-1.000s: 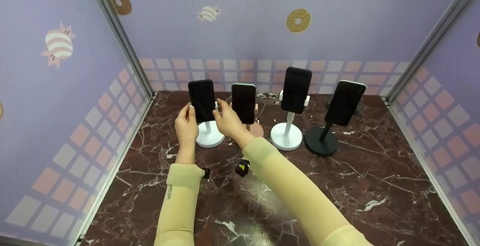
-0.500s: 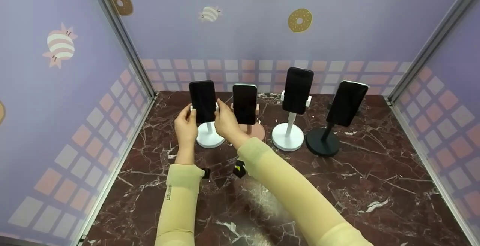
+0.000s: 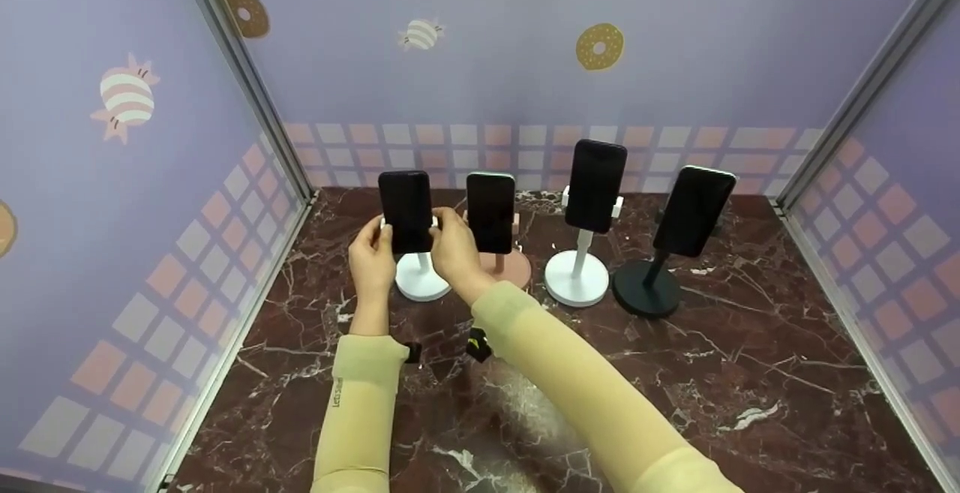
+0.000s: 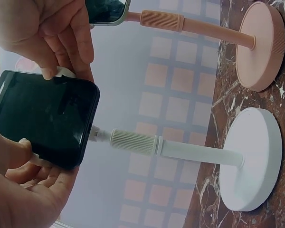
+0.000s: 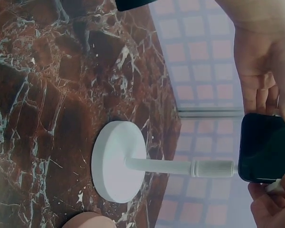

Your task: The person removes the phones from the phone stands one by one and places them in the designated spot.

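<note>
A black phone sits upright in the side clamps of a white phone stand. On its left edge my left hand grips the stand's clamp, thumb in front and fingers behind. My right hand pinches the opposite side in the same way. In the left wrist view, a white clamp tip shows beside the right thumb, and the ribbed collar of the stem is visible below the phone. The back of the holder is hidden.
Close to my right hand stands a pink phone stand with a phone. Farther right are another white stand and a black stand, each bearing a phone. Patterned walls enclose the marbled tabletop.
The gripped phone has come down slightly against the neighbouring phones, both hands moving with it. My right hand has closed in on the clamp. The other stands stay put; the head view shifted a little.
</note>
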Available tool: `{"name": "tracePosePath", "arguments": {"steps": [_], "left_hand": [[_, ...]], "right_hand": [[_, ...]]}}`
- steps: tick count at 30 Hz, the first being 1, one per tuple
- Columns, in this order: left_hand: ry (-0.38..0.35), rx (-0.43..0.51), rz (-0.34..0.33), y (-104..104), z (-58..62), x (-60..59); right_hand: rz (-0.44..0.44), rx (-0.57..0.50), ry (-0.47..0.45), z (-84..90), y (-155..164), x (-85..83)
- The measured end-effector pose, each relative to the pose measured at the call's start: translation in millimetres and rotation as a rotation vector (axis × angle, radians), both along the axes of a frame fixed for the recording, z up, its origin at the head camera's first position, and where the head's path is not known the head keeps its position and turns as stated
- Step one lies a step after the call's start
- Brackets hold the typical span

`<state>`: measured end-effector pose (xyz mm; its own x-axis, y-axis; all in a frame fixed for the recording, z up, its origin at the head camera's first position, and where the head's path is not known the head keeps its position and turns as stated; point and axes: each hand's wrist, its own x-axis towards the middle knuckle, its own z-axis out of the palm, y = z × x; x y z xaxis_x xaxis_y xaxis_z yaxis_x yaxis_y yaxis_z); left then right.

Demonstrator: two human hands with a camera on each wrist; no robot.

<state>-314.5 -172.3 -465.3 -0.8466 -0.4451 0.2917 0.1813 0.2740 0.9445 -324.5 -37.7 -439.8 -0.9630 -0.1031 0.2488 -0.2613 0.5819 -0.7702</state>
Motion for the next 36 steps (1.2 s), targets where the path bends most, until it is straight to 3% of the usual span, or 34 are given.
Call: {"name": "tracePosePath", "arguments": {"steps": [10, 18, 22, 30, 36], "left_hand": [[0.012, 0.044, -0.012, -3, -1.1, 1.3], [0.014, 0.081, -0.032, -6, -1.5, 8.6], [0.023, 0.089, -0.029, -7, -0.5, 12.6], [0.057, 0.077, -0.037, -3, 4.5, 35.2], [0.084, 0.141, -0.056, 7, 6.5, 53.7]], "right_hand": [[0.035, -0.035, 0.027, -3.8, 3, -1.1], [0.076, -0.031, 0.112, -7.0, 6, 1.2], [0.096, -0.058, 0.11, -4.1, 8, 5.6], [0.114, -0.111, 0.065, 3.2, 18, 23.2], [0.136, -0.137, 0.119, 2.8, 30, 38.2]]}}
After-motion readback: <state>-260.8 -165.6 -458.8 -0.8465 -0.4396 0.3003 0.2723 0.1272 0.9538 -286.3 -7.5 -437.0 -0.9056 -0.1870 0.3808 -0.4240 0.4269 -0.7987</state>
